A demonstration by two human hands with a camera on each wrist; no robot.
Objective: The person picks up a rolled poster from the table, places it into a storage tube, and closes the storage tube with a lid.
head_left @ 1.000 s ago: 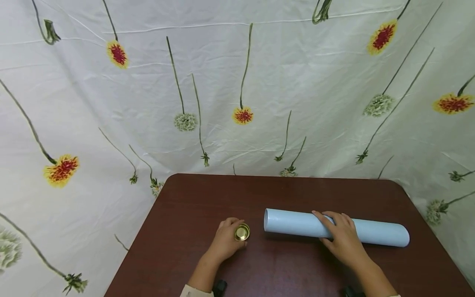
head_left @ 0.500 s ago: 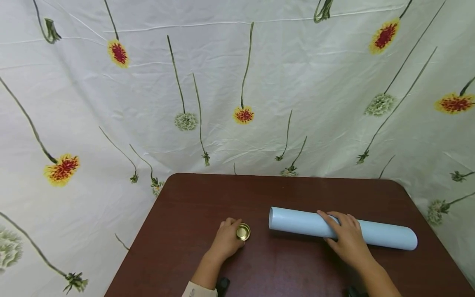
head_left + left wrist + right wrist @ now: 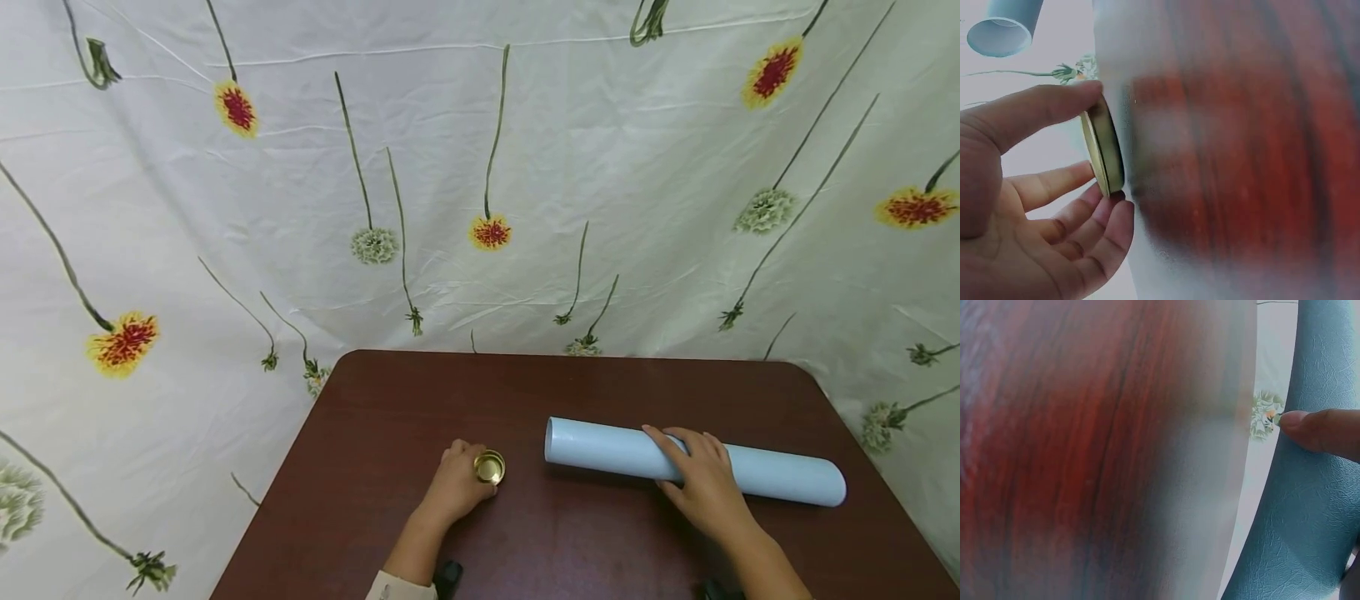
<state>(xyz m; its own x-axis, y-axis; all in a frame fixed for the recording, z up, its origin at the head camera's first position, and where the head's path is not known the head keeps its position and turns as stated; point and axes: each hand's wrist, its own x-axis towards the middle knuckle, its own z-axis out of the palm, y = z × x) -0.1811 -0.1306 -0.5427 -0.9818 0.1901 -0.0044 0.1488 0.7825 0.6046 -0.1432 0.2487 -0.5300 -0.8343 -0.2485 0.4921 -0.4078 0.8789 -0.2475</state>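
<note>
My left hand (image 3: pixel 456 482) pinches a small, shallow gold-coloured metal dish (image 3: pixel 490 468) by its edge, left of the table's middle. Seen from the left wrist, the dish (image 3: pixel 1109 150) is edge-on, close above the tabletop, with the thumb on one side and fingertips on the other. To the right, a long light-blue hollow tube (image 3: pixel 607 447) lies crosswise, its open left end facing the dish. My right hand (image 3: pixel 699 477) grips the tube around its middle from above. In the right wrist view the thumb (image 3: pixel 1322 432) presses on the tube's leathery textured side (image 3: pixel 1304 519).
Both things are over a dark reddish-brown table (image 3: pixel 450 392) with rounded far corners. Behind and beside it hangs a white cloth (image 3: pixel 450 167) printed with flowers. A gap of bare tabletop separates the dish from the tube's left end.
The right hand has shifted the tube a little to the right, widening its distance from the dish. The left hand holds the dish in nearly the same spot.
</note>
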